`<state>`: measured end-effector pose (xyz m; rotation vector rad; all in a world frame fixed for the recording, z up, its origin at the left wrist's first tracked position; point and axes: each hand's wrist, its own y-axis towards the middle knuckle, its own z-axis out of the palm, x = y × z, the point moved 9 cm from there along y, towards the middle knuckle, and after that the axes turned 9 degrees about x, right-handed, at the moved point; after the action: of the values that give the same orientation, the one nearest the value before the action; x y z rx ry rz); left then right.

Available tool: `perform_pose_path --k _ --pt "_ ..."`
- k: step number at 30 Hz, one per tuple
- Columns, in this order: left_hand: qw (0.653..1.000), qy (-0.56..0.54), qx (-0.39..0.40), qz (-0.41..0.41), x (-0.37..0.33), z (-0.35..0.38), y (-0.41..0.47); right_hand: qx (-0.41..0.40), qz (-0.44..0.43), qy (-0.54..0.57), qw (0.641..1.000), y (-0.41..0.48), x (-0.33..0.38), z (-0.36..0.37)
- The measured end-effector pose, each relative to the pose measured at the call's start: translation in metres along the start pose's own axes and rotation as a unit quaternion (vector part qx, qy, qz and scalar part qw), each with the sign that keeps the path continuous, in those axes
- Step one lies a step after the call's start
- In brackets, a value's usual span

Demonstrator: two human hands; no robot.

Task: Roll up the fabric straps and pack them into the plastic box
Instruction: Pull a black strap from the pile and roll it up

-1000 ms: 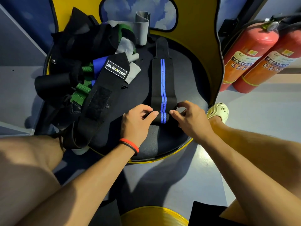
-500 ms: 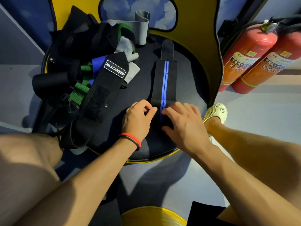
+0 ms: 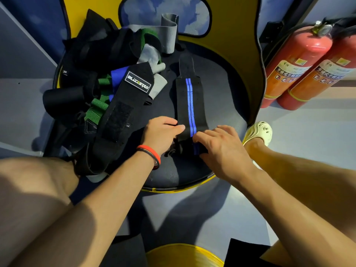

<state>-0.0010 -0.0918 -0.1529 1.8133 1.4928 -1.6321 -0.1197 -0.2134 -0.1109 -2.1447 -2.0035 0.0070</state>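
**Rolling the blue-striped strap: the roll is growing**

The person is working at a round dark seat (image 3: 217,105) serving as the worktop. Both hands are pinching the near end of the black strap with the blue stripe (image 3: 189,101), which is lying flat and stretching away from them. The left hand (image 3: 161,134) is gripping the roll's left edge with thumb and fingertips; the right hand (image 3: 219,147) is curling over its right side, fingers pressing down on the fabric.

Compared with a second ago, the rolled part is looking thicker and the flat length shorter: the far end of the strap has been drawn a little closer. That suggests the rolling is under way but far from finished, with most of the strap lying unrolled.

A tangled pile of other straps (image 3: 100,78), black, green, blue and grey, is waiting on the seat's left half. The plastic box is not showing anywhere in view. Two red fire extinguishers (image 3: 300,60) are standing to the right.
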Motion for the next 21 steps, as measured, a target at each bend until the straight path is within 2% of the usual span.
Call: perform_pose_path --k 3,6,11,15,21 --pt "1.000 -0.024 0.005 0.008 -0.002 -0.001 0.006 0.015 0.007 0.009 1.000 0.002 -0.003 0.001" --pt "0.999 0.011 0.014 0.037 -0.008 0.002 0.010 0.031 0.007 0.031 0.999 0.005 -0.005 0.001" --pt "0.995 0.079 -0.031 0.053 -0.011 0.005 0.009 0.058 0.004 0.083 0.995 0.012 -0.009 0.004" --pt "0.986 0.128 -0.048 0.090 -0.018 0.006 0.007 0.044 0.028 0.109 0.993 0.015 -0.016 0.007" --pt "0.993 0.090 -0.013 0.076 -0.018 -0.001 0.013 0.009 0.071 0.182 0.981 0.021 -0.027 0.000"
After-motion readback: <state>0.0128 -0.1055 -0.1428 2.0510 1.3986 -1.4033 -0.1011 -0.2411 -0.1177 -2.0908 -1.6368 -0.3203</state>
